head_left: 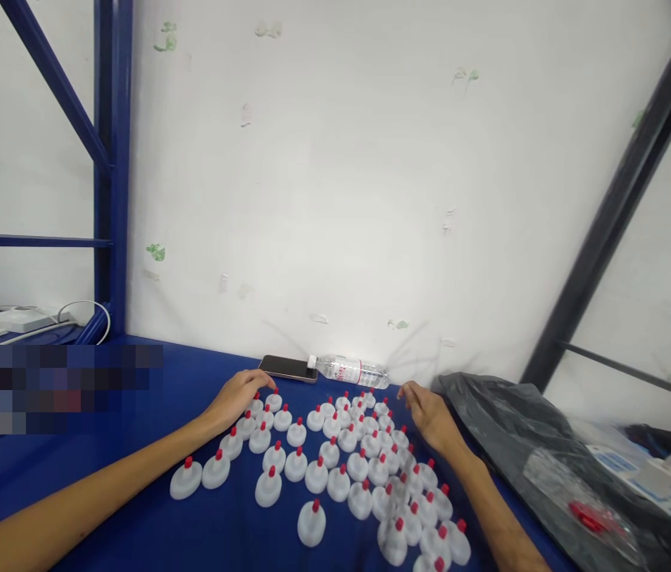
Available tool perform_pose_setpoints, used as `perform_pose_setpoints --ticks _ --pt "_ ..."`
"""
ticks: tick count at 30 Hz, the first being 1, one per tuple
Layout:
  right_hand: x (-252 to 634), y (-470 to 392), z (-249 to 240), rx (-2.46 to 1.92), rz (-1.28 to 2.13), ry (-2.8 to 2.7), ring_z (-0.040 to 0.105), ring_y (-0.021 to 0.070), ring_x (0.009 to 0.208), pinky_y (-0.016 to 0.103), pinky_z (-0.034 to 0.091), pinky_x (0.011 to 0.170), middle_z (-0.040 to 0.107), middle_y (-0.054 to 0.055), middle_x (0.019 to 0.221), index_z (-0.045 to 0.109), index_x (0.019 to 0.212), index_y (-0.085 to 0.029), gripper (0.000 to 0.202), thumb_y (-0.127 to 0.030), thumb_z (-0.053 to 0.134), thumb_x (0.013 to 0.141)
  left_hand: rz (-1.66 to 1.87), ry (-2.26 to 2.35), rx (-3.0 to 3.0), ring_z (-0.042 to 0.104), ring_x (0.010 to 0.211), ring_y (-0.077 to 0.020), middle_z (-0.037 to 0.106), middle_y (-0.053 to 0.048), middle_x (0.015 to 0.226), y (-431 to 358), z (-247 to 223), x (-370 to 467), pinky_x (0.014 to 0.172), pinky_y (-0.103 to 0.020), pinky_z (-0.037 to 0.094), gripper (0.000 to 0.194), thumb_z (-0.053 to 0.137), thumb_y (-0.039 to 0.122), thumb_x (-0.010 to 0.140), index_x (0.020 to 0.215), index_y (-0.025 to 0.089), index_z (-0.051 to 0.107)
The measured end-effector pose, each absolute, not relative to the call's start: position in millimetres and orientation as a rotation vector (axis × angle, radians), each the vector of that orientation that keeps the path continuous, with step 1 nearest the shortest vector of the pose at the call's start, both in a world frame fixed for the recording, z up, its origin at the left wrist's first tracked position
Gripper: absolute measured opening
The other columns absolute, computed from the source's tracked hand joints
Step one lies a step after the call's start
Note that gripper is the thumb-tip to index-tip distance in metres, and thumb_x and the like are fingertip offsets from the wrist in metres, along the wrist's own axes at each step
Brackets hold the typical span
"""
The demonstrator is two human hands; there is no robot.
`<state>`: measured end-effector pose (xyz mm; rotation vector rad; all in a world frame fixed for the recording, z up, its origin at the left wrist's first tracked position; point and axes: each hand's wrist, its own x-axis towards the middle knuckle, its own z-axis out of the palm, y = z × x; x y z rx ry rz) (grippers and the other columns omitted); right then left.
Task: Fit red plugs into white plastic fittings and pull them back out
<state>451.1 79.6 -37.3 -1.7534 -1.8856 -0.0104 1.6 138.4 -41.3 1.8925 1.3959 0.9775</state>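
Small white bottles (pixel 317 477) with red tips are being held up by a blue desk (pixel 221 532), close to the front. They are being seen in a big bunch between two bare arms (pixel 144 473). Many are being crowded together on the right, and one is being seen alone at the front middle. The hands are being held apart, one on each side. At the back left, the left hand (pixel 243 395) is being held low, with its fingers being bent by the red tips. It cannot be told if a tip is being pinched. At the back right, the right hand (pixel 427 407) is being held just beside the bunch, with finger and thumb being opened a little. Behind the bunch, a clear water bottle (pixel 371 373) is being seen on its side by the white wall (pixel 335 199). Its cap is being pointed left, at a black phone (pixel 287 367). On the right, a gray plastic bag (pixel 502 421) is being seen, and red things (pixel 597 518) are being held in a clear bag (pixel 555 477).
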Motion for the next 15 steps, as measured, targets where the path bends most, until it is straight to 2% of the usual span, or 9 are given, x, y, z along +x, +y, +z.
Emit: perform_pose_setpoints --ticks 5,15 --pt "446.2 76.6 -32.8 -1.749 -0.007 -1.883 0.075 0.0231 0.108 0.045 0.065 0.095 0.075 0.007 0.127 0.072 0.125 -0.022 0.030 -0.045 0.070 0.107 0.959 1.370 1.891 0.074 0.116 -0.0300 0.073 -0.009 0.136 136.9 -39.2 0.4 0.098 -0.050 0.065 0.034 0.074 0.041 0.105 0.131 0.019 0.072" --pt "450.7 82.6 -40.2 -1.758 0.018 -1.860 0.075 0.0223 0.105 0.044 0.066 0.092 0.074 0.008 0.128 0.070 0.130 -0.020 0.033 -0.044 0.071 0.106 0.946 1.374 1.896 0.074 0.117 -0.0301 0.073 -0.010 0.136 132.6 -34.8 1.3 0.099 -0.051 0.065 0.034 0.074 0.041 0.105 0.131 0.019 0.071"
